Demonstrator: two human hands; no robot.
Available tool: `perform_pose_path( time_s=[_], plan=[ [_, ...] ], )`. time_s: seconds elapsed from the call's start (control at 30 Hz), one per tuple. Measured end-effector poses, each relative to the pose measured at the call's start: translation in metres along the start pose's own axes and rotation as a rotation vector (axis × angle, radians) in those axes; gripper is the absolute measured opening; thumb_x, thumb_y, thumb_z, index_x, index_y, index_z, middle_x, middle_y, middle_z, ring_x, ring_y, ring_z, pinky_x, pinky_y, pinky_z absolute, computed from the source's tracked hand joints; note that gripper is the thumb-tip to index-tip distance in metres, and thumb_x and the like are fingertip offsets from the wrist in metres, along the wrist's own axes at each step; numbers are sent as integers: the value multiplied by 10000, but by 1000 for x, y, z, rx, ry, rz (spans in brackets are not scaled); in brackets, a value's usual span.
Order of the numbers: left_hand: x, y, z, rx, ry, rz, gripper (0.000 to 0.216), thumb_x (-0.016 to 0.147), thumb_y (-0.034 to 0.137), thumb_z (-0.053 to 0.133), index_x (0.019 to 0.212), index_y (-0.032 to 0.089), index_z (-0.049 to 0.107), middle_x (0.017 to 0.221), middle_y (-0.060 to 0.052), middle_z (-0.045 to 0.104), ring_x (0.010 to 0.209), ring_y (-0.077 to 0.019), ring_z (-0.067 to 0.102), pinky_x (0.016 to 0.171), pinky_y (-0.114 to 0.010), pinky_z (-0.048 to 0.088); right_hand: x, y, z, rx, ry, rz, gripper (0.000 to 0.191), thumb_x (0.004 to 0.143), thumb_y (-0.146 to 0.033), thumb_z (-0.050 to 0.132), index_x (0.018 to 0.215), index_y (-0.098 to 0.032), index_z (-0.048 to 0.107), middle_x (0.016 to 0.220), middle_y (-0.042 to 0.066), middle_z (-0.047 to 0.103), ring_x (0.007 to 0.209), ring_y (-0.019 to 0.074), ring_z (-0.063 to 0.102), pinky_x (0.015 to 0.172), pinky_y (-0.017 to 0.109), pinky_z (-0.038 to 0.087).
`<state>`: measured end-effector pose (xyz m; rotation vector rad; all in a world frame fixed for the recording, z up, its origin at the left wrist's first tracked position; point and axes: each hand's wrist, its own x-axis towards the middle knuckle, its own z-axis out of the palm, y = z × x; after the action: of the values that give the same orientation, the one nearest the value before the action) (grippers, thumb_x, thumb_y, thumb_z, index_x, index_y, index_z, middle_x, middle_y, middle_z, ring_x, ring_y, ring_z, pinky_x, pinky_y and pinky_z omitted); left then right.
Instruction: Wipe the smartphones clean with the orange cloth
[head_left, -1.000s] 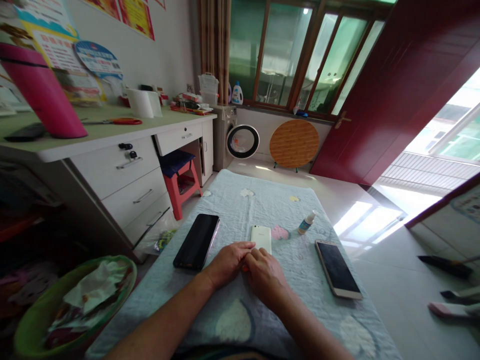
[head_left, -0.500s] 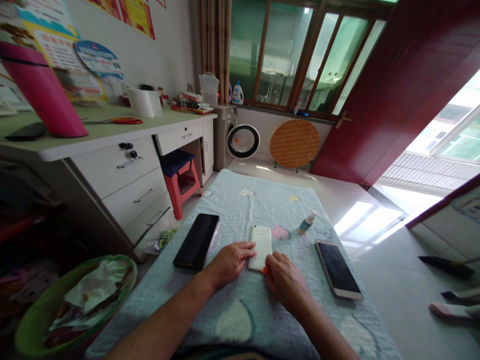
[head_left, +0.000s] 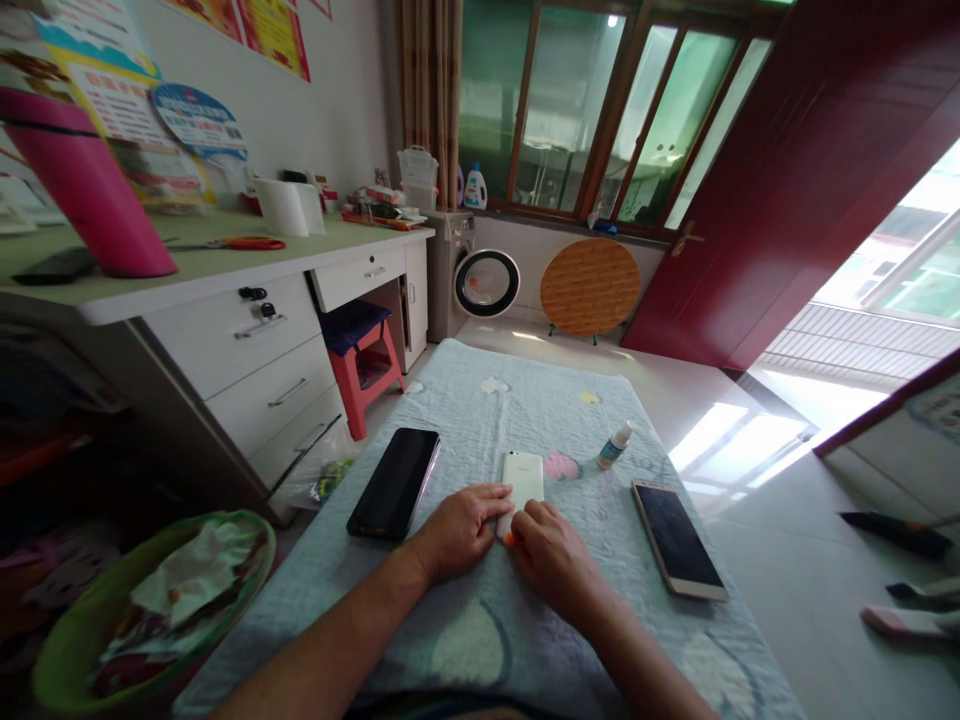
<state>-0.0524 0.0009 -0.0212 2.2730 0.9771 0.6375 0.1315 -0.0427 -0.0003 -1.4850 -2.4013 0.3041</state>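
Observation:
A white smartphone [head_left: 523,475] lies back up on the cloth-covered table. My left hand [head_left: 466,525] steadies it, the fingertips resting over its left edge. Over the phone's lower end, my right hand [head_left: 551,545] is closed in a pinch on a small orange piece [head_left: 510,539]. Most of that piece is hidden by the fingers, so its kind does not show. Left of my hands is a dark phone [head_left: 395,482], screen up. To the right lies a gold-framed phone [head_left: 679,538] with a dark screen, and a small spray bottle [head_left: 615,445] stands behind it.
A pale blue quilted cloth [head_left: 555,385] covers the table. At the left, a green basket [head_left: 56,650] holds crumpled paper. Beyond it stands a desk [head_left: 360,250] with a pink flask [head_left: 90,190], and a red stool [head_left: 367,375] is tucked beside it.
My right hand has shifted slightly left along the phone's bottom end, carrying the orange piece with it. My left hand and the other phones stay where they were.

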Motion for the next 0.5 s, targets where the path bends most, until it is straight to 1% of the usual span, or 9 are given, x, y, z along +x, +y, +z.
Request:
perform_pose_path(
  time_s=[0.1, 0.17, 0.23, 0.33, 0.4, 0.5],
  plan=[
    [1, 0, 0, -23, 1, 2, 553, 723, 64, 492, 1222, 237, 657, 1369, -35, 567, 1284, -190, 497, 1118, -344, 344, 6, -3, 3, -57, -44, -19, 125, 881, -94, 517, 857, -164, 618, 874, 43, 608, 814, 161, 519, 730, 258, 376],
    [2, 1, -1, -49, -2, 4, 491, 773, 99, 497, 1214, 237, 661, 1356, -39, 579, 1274, -192, 508, 1113, -344, 349, 11, -7, 4, -80, -63, -25, 127, 891, -109, 516, 898, -161, 631, 895, 51, 625, 829, 168, 528, 745, 267, 383],
    [2, 2, -1, -79, 11, -4, 440, 817, 140, 492, 1216, 219, 659, 1347, -49, 587, 1262, -196, 521, 1110, -345, 354, 15, -14, 6, -78, -55, -35, 142, 899, -119, 513, 942, -169, 639, 938, 55, 640, 861, 174, 539, 772, 274, 389],
    [3, 2, -1, -108, 40, -26, 447, 827, 150, 486, 1248, 184, 634, 1341, -67, 590, 1252, -202, 530, 1106, -342, 362, 20, -22, 10, -59, -21, -33, 155, 901, -122, 515, 967, -186, 639, 994, 51, 648, 906, 177, 548, 804, 276, 389],
    [2, 2, -1, -107, 40, -22, 443, 837, 153, 485, 1255, 186, 630, 1347, -64, 585, 1255, -203, 527, 1106, -342, 362, 20, -24, 10, -65, -18, -9, 138, 898, -127, 522, 945, -187, 636, 984, 46, 649, 894, 177, 550, 782, 275, 387],
    [2, 0, -2, -79, 3, -2, 432, 839, 147, 488, 1229, 237, 650, 1362, -29, 573, 1271, -199, 511, 1114, -352, 349, 16, -20, 7, -91, -51, 47, 115, 893, -132, 527, 912, -183, 629, 931, 45, 641, 842, 175, 548, 723, 271, 376]
  ],
)
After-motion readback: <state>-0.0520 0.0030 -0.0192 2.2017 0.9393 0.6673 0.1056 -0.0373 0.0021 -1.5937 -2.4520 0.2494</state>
